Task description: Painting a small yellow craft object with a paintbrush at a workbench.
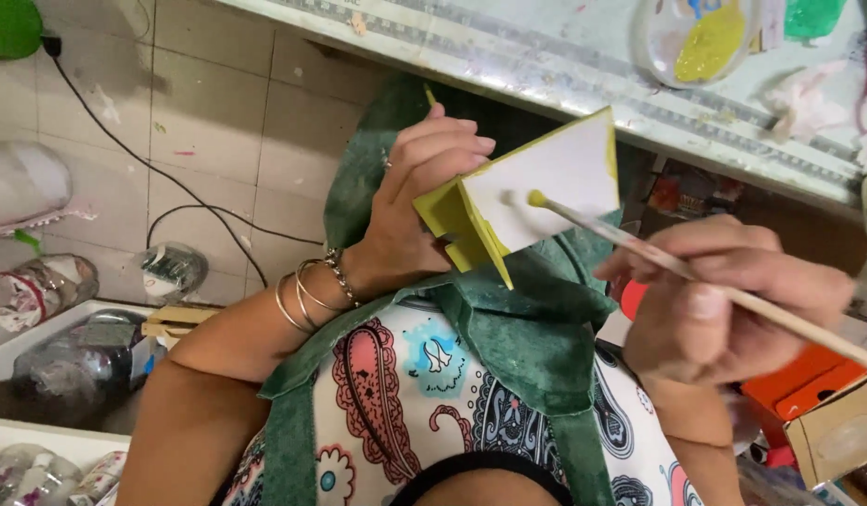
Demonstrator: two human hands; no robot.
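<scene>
- Along the top, a pale, paint-smeared worktop (583,84), edge running down to the right, carrying the paint things.
- Below it, a green apron (536,347) over a paisley top, filling the middle of the view.
- At the left, on the tiled floor, a white tub (12,351) with clear plastic bottles (68,361) lying in it; contents too blurred to tell.
- At the lower right, a cardboard box (841,436) beside an orange box (808,375); insides hidden.
- Left hand (424,187), bangles at the wrist, grip closed round the back of a small folded card piece (555,183), held up in the air below the worktop edge and above the apron.
- Right hand (724,300), grip pinched on a long, thin paintbrush (639,245), shaft slanting up to the left.
- Card piece: edges and side panels yellow, the broad face turned to the camera white apart from its rim.
- On the worktop, a round clear dish (651,56) holding a pool of yellow paint, well apart from the brush.
- Brush tip (536,199), loaded yellow, touching the white face near its lower left corner.
- Judged as mid-painting: edges done, broad face barely begun.
- Called for by the look of it: a steady left grip, strokes across the white face, more paint from the dish once the tip runs dry.
</scene>
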